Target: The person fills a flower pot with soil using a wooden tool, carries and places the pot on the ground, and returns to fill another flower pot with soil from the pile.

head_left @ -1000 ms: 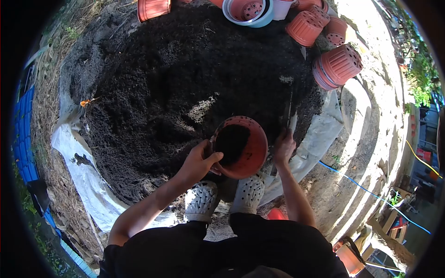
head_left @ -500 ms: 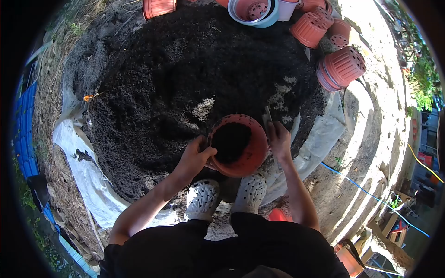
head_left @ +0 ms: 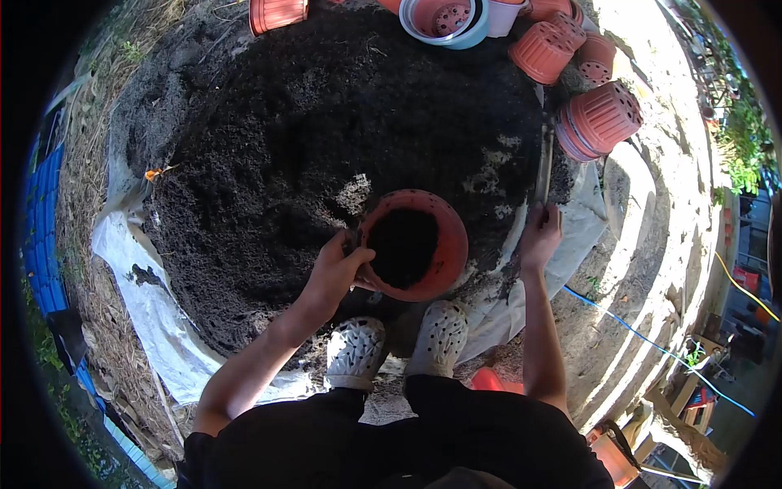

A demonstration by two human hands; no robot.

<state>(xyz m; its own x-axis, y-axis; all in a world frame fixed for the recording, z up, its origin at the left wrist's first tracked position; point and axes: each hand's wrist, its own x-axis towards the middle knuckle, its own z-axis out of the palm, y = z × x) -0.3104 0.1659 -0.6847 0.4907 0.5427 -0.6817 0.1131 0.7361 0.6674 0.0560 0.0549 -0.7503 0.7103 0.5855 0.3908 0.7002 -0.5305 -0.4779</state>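
My left hand (head_left: pixel 332 267) grips the left side of a reddish plastic plant pot (head_left: pixel 454 248), thumb over the rim and fingers down outside. The pot is tilted with its mouth toward me, and dark soil (head_left: pixel 401 248) lies inside it. My right hand (head_left: pixel 541 234) is closed around the lower end of a long, thin, greyish stick-like tool (head_left: pixel 545 159), which points away from me at the right edge of the soil heap. Beneath the pot spreads the broad dark soil heap (head_left: pixel 244 163).
Stacked and loose pots (head_left: pixel 599 121) lie at the far right, beside a light blue pot (head_left: pixel 444 41). White sheeting (head_left: pixel 155 301) edges the soil. My white clogs (head_left: pixel 356 346) stand just below the pot. A blue hose (head_left: pixel 627 326) crosses the ground at right.
My right hand has left the pot's right side and moved right and outward with the stick-like tool. The pot, still in my left hand, has shifted slightly up and left.
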